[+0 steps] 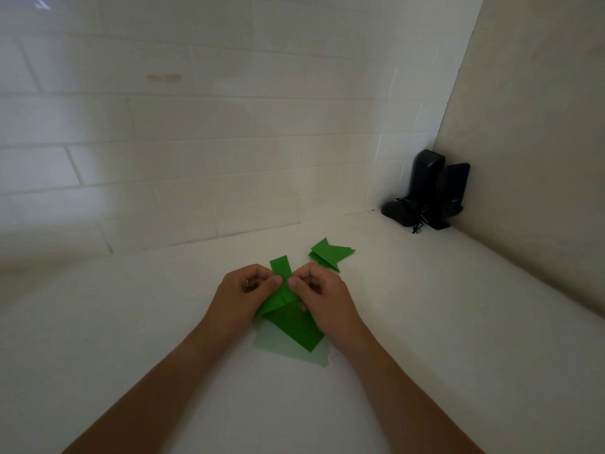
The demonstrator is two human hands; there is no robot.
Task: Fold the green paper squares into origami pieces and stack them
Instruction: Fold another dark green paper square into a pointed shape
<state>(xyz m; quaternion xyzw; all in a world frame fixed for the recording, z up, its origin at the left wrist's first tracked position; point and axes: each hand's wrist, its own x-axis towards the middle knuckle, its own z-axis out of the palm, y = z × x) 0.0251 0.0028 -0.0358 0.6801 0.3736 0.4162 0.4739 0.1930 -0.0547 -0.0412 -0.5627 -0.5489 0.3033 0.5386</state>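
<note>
A: Where is the paper being worked, and how is it held?

B: The green paper piece (288, 309) is held near the middle of the tabletop (425, 339), over a paler green sheet (291, 352) lying flat beneath it. It is pinched by the left hand (248, 290) on one side and by the right hand (322, 294) on the other, fingers curled, thumbs meeting at a narrow flap that sticks up toward the back edge.

A: What could be spoiled from here?

B: The crease could be set crooked if the flap is pressed before its edges are lined up. The thin paper could be torn if opposite pulls are applied at the pinch. The sheet beneath could be dragged along.

A: And the folded stack (330, 255)?

B: It is set toward the back right corner, short of the dark speakers (432, 191), just beyond the right hand; it could be knocked apart by a careless reach.
</note>
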